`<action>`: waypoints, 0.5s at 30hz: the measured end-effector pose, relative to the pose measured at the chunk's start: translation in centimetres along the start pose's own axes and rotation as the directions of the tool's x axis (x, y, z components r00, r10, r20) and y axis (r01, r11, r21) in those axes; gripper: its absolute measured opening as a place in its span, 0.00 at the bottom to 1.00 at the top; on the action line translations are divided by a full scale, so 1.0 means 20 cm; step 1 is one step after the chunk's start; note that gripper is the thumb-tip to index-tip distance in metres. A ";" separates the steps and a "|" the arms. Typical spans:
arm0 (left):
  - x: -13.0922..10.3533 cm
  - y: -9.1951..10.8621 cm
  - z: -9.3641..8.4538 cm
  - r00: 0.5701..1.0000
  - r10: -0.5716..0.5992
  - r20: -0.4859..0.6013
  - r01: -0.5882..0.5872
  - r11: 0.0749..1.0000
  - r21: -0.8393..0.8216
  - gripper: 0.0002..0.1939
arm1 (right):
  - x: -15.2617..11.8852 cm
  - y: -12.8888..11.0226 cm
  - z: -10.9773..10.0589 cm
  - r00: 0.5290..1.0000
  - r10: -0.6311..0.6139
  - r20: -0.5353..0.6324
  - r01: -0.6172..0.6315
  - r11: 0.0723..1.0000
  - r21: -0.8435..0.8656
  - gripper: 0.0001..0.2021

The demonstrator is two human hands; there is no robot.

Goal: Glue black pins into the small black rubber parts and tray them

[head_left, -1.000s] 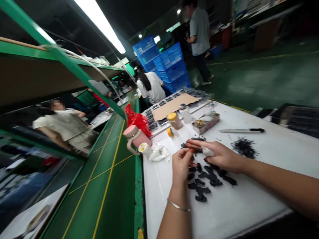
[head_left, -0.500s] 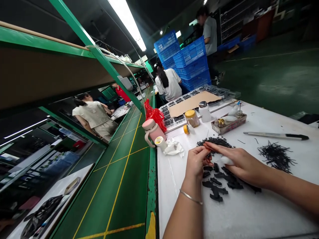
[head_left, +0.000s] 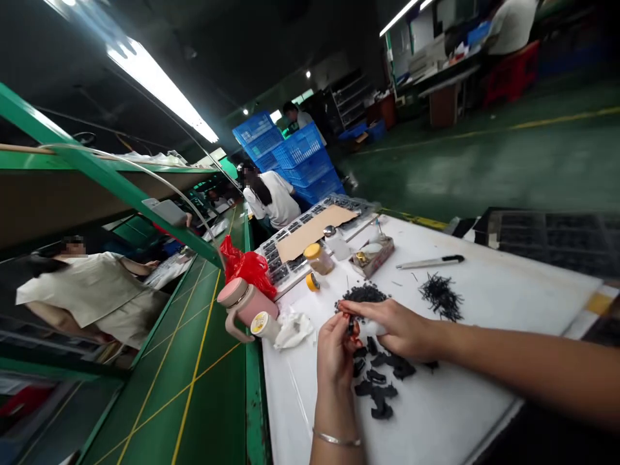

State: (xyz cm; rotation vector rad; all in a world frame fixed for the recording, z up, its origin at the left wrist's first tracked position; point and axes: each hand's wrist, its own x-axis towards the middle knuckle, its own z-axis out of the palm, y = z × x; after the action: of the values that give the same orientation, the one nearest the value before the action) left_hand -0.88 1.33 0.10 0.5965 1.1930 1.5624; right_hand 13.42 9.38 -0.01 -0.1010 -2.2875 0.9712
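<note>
Dark piece, partly hidden, sits pinched by the left hand in the head view. The right hand, fingers stretched toward it, grips a white object under its palm. Black curved pieces lie below on the white tabletop; tiny black parts heap just beyond.

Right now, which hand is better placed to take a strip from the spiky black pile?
Probably the right hand: the pile of thin black strips lies just beyond its wrist. The left hand is farther away. The right seems to hold a white object, though.
</note>
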 end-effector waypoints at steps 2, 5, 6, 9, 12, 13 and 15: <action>0.02 -0.02 0.01 0.999 -0.037 0.031 0.038 0.999 -0.025 0.16 | -0.02 0.01 -0.01 0.999 0.026 -0.037 -0.027 0.999 -0.022 0.43; 0.04 -0.06 0.03 0.998 -0.047 0.047 0.050 0.997 -0.052 0.17 | -0.06 0.03 -0.03 0.998 0.026 -0.053 -0.029 0.998 -0.059 0.43; 0.04 -0.06 0.03 0.998 -0.042 0.045 0.045 0.997 -0.058 0.17 | -0.07 0.04 -0.03 0.999 0.014 -0.048 -0.017 0.998 -0.062 0.42; 0.04 -0.03 0.03 1.000 -0.002 0.024 0.004 0.998 -0.063 0.14 | -0.07 0.04 -0.04 0.998 0.006 -0.064 -0.008 0.999 -0.035 0.37; -0.01 0.06 0.07 0.992 0.125 -0.027 -0.126 0.990 -0.070 0.11 | -0.06 0.00 -0.06 0.975 0.108 -0.197 -0.101 0.994 0.044 0.28; -0.05 0.09 0.09 0.982 0.184 -0.038 -0.186 0.980 -0.070 0.11 | -0.05 -0.01 -0.08 0.955 0.158 -0.250 -0.142 0.987 0.081 0.25; -0.19 0.13 0.14 0.951 0.307 0.022 -0.307 0.952 -0.023 0.13 | -0.07 -0.03 -0.10 0.910 0.249 -0.330 -0.215 0.967 0.138 0.20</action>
State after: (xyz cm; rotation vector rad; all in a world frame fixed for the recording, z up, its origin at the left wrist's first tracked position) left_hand 1.61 -1.06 4.21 0.8170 1.1021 1.8187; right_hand 15.72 9.68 0.77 -0.4750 -1.9288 1.0893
